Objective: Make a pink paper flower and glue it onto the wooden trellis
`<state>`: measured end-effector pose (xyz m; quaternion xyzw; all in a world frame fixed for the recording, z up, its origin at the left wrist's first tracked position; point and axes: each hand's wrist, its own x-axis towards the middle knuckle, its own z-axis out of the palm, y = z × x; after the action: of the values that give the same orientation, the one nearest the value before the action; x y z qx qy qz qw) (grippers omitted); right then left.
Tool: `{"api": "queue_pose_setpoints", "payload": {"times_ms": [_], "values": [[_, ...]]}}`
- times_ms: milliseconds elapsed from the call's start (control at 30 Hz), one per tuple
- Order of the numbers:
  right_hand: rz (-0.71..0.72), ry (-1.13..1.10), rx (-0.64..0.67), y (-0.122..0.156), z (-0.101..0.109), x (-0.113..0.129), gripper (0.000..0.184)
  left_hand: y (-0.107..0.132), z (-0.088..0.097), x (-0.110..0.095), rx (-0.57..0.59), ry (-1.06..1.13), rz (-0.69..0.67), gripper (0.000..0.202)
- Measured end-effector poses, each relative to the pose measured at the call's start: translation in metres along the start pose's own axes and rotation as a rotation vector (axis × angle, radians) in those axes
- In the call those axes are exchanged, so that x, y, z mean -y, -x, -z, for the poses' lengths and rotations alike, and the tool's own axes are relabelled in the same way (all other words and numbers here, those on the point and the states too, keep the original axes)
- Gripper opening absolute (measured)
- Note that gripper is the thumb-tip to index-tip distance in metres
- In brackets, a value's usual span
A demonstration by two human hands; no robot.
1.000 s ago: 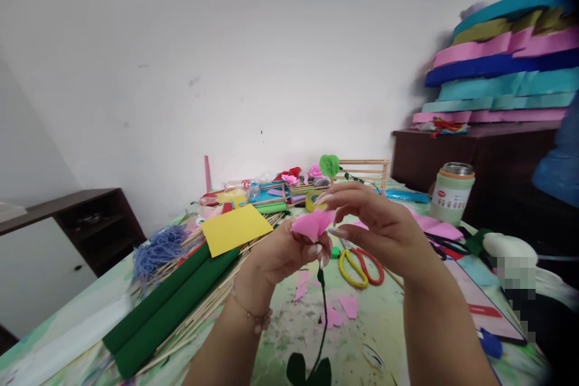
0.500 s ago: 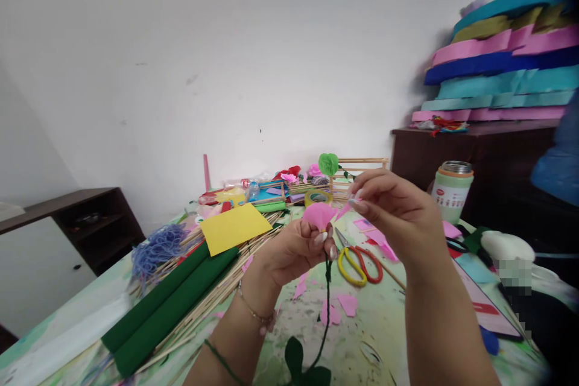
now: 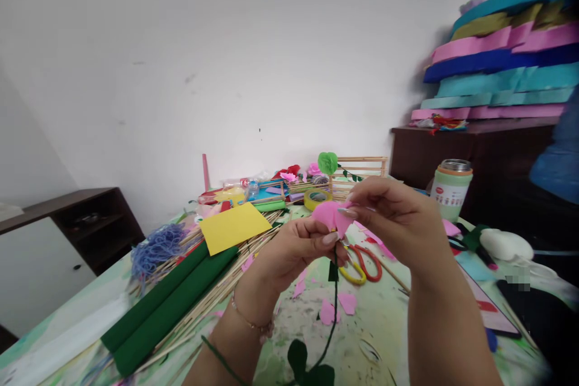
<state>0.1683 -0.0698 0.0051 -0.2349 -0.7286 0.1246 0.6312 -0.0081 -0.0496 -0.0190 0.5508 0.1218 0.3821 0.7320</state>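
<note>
A pink paper flower [image 3: 326, 215] on a dark green stem [image 3: 335, 307] is pinched at its base by my left hand [image 3: 298, 247]. Green leaves [image 3: 312, 368] hang from the lower stem. At the flower's right side, my right hand [image 3: 389, 217] has its thumb and fingers closed on a pink paper petal [image 3: 344, 223], which touches the bloom. Behind and below my left fingertips lie scissors [image 3: 368, 262] with one yellow and one red handle, their blades mostly hidden. Pink paper scraps [image 3: 329, 312] are scattered on the table below.
Left of my hands are green paper rolls [image 3: 172, 307], thin sticks, a yellow sheet [image 3: 235, 228] and blue-purple yarn [image 3: 156, 252]. Yellow tape [image 3: 316, 199] and a green paper flower [image 3: 328, 163] stand behind. A flask [image 3: 451, 190] and a phone [image 3: 491, 307] are at the right.
My right hand has brought the pink petal down and against the flower. My left hand and the flower have shifted slightly right, covering more of the scissors.
</note>
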Motion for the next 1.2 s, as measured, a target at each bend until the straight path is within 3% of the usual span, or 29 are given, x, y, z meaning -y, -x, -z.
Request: {"api": "queue_pose_setpoints", "payload": {"times_ms": [500, 833, 1200], "values": [[0.101, 0.276, -0.013, -0.0017, -0.0043, -0.0002, 0.010, 0.0010, 0.0010, -0.0016, -0.052, -0.039, -0.009, 0.014], [0.091, 0.309, -0.007, -0.0011, -0.0058, -0.0021, 0.009, 0.0012, 0.0009, -0.0024, -0.068, -0.101, 0.015, 0.024], [0.136, 0.299, -0.008, -0.0033, -0.0087, -0.0006, 0.010, 0.0006, -0.0051, -0.0044, -0.183, -0.224, 0.015, 0.026]]}}
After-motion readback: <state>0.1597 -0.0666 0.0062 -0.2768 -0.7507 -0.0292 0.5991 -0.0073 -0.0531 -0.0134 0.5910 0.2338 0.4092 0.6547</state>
